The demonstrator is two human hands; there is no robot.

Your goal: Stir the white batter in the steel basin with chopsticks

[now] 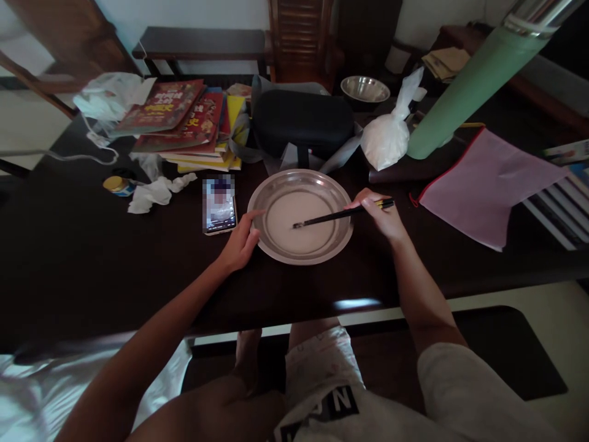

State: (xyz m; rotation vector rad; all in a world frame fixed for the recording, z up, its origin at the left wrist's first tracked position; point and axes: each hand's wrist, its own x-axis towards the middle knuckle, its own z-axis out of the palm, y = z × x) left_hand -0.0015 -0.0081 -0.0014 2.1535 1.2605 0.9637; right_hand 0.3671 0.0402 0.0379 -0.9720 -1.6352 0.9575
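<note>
A shallow round metal basin (pixel 346 233) stands on the dark table and holds a whitish liquid (pixel 285 212). My left hand (pixel 241 242) grips the basin's left rim, its index finger reaching over the edge and its thumb low against the side. In my right hand (pixel 380 215), the fingers are closed round black chopsticks (pixel 331 217) with gold-marked ends. Their tips lie in the liquid near the basin's middle, pointing left. Just left of my left hand is a phone (pixel 219 205) with its screen lit.
Crumpled tissues (pixel 159 191) and a small yellow-lidded jar (pixel 118 185) are on the left, before stacked books (pixel 184 126). Behind the basin sits a black case (pixel 304 120). A tied bag of white powder (pixel 385 140), a tall green bottle (pixel 478 92) and a pink pouch (pixel 483 184) are right.
</note>
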